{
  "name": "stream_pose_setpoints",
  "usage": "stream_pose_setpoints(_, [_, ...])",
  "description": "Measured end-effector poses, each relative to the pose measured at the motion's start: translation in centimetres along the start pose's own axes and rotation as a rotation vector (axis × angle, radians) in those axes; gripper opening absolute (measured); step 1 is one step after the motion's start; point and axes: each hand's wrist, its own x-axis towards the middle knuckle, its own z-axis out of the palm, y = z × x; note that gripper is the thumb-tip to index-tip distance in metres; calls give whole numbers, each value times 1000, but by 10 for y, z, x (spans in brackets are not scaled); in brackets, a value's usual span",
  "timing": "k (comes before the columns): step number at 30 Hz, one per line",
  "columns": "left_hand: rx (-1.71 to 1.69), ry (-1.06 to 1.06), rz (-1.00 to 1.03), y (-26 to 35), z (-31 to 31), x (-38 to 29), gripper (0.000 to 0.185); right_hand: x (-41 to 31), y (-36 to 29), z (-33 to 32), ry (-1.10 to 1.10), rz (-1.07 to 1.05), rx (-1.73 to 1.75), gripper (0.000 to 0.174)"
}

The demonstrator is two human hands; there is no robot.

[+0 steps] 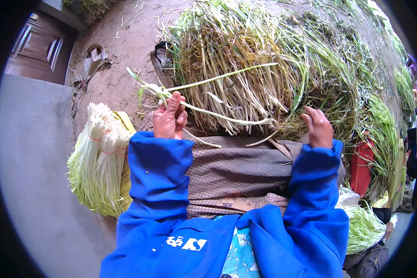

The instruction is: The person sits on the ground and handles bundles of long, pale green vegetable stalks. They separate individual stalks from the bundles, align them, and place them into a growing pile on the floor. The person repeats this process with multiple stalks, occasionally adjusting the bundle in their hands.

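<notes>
Pale plant stalks [226,120] with green tips are pinched between the thumb and fingers of my left hand [170,117]. Their long ends fan out to the right, over a brown checked cloth [236,166] on my lap. My right hand [318,127] is raised at the right, its fingers bent and slightly blurred; I see nothing held in it. A large heap of long stalks [229,69], with brown outer layers and green leaves, lies just beyond my lap. Left of my left sleeve are pale stalk bundles [106,149] tied with thin red bands.
A grey wall [31,149] and a brown panelled door [38,47] are at the left. More leafy stalks [385,128] and a red object [362,166] lie at the right. At the lower right, another person's hand [389,227] touches a bundle of pale green stalks [365,226].
</notes>
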Motion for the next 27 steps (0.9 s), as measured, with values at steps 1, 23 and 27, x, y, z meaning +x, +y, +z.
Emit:
stream_pose_setpoints(1, [3, -24, -2, -2, 0, 0, 21, -4, -21, -1, 83, -196, 246, 28])
stream_pose_setpoints(23, [-372, -469, 166, 5, 8, -7, 28, -6, -12, 93, -20, 368, 1135, 27])
stream_pose_setpoints(27, [-533, -637, 282, 65, -19, -12, 27, -6, 75, 74, 351, 733, 1997, 34])
